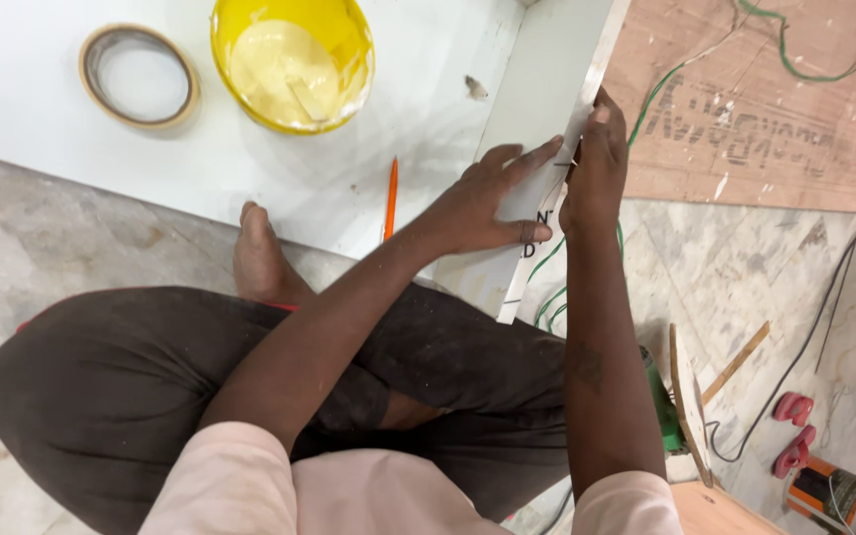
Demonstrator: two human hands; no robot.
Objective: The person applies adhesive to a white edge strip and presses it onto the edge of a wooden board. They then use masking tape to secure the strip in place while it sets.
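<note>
A long white laminate strip [537, 109] lies at an angle from the top right down toward my lap. My left hand [487, 203] presses flat on the strip, fingers spread. My right hand [596, 163] is closed at the strip's right edge, gripping a small dark tool against it; the tool is mostly hidden by my fingers. An orange pencil [390, 198] lies on the white board [42, 159] just left of my left hand.
A yellow bucket of cream-coloured adhesive [292, 61] and a roll of tape [139, 75] sit on the white board. A plywood sheet [775, 109] and green wires [646, 109] lie to the right. A green power tool [664, 411], wood offcuts and a can [834, 495] are at lower right.
</note>
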